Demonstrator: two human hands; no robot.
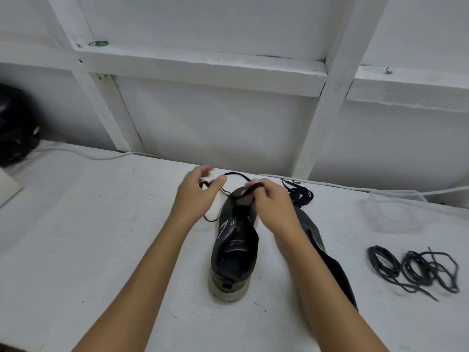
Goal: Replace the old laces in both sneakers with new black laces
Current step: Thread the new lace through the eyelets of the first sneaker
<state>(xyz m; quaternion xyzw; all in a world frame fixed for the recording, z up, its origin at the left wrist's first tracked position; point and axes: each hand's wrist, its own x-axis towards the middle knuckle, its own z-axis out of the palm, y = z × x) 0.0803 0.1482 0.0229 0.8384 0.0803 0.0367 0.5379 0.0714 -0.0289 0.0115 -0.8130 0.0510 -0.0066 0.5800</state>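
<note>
I can't read the sneaker (234, 246) tongue label. My right hand (272, 201) pinches the black lace (250, 190) above it; left hand (196, 190) blurred, grip unclear. Coiled laces (413, 271) lie right.

The second sneaker (330, 265) lies mostly hidden behind the right forearm, so only its dark side shows and I cannot tell if it has laces. The right hand (272, 204) covers the toe part of the near sneaker (233, 252), and the eyelets where the black lace (237, 175) goes in are too dark to tell apart; the left hand (196, 190) is blurred at its fingertips, so it is not clear whether it pinches the lace. A dark object (15, 128) is cut off by the left edge.
</note>
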